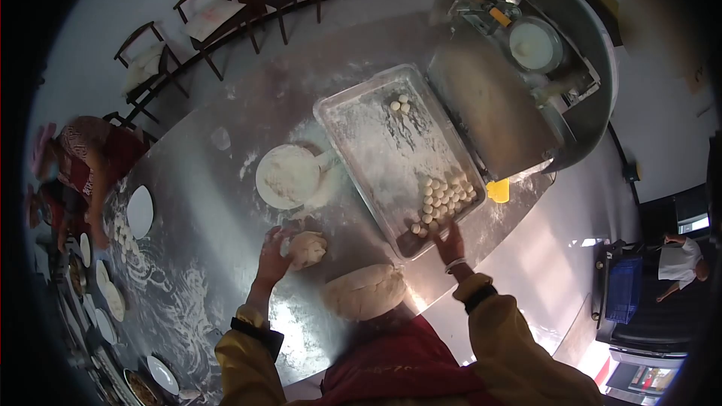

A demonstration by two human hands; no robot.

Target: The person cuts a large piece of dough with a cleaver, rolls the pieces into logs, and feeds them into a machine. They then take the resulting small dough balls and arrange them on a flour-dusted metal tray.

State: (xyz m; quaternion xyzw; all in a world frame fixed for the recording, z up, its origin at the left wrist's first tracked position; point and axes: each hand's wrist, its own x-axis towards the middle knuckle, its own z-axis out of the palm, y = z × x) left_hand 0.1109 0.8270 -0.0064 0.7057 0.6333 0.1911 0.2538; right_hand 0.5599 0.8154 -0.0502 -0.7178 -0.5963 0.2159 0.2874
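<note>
My left hand (273, 257) is beside a torn lump of dough (307, 249) on the metal table, its fingers apart and curved; whether they touch the lump is hard to see. At the near end of a floured metal tray (352, 152), my right hand (450, 246) reaches over the rim with thumb and fingers spread. Right at its fingertips lies a cluster of small dough balls (444, 199). A few more dough balls (401, 104) sit at the tray's far end. Between my hands and close to my body rests a large mass of dough (364, 292).
A white container of flour (287, 177) stands left of the tray. Beyond the tray's right side are a large machine (496, 98) and a yellow scraper (498, 190). People (94, 173) work at the left edge near plates (140, 212); another person (681, 263) is far right.
</note>
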